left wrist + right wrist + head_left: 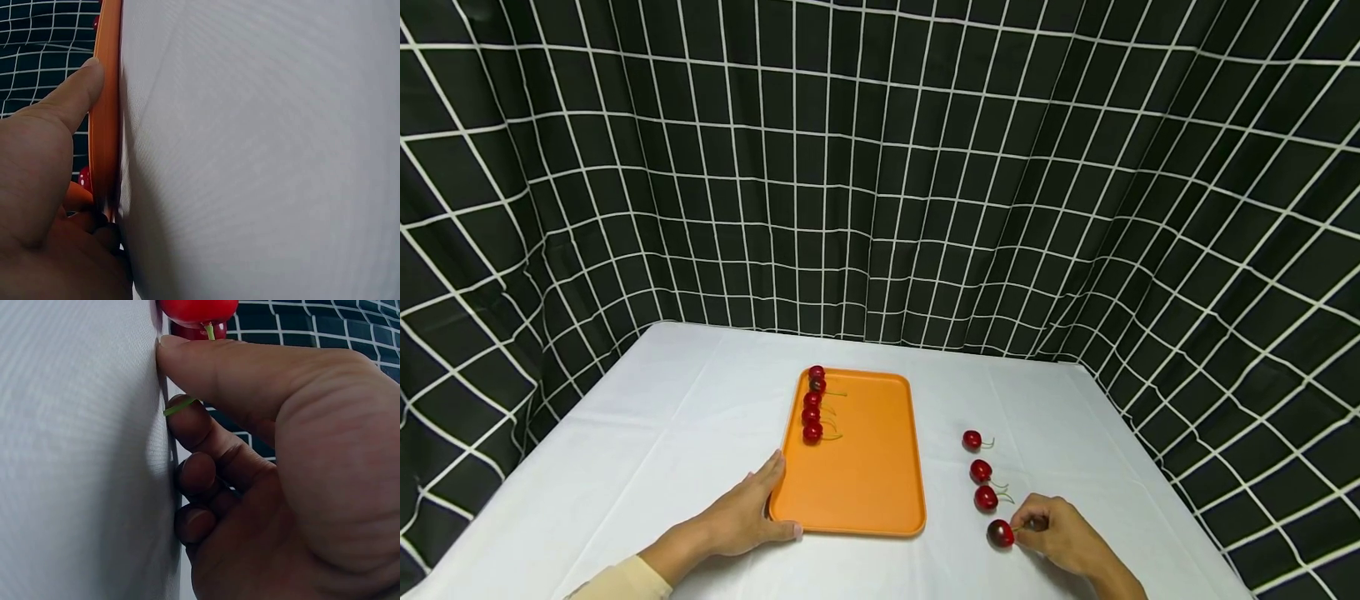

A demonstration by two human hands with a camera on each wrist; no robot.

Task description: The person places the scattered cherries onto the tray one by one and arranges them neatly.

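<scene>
An orange tray [853, 483] lies on the white table. My left hand [737, 512] rests at its near left corner, thumb along the front edge and fingers straight along the left side; the left wrist view shows the thumb [84, 94] against the tray's side wall. At the right, my right hand [1063, 533] pinches the green stem of a dark red cherry [1000, 533] between thumb and index finger. In the right wrist view the stem [181, 407] pokes out below the thumb, and the red cherry [200, 307] shows at the fingertips.
Several cherries [812, 432] stand in a column along the tray's left side, stems pointing right. Three more cherries [981, 471] lie on the white tablecloth [700, 400] beyond the right hand. A black curtain with white grid lines [865, 167] surrounds the table's back and sides.
</scene>
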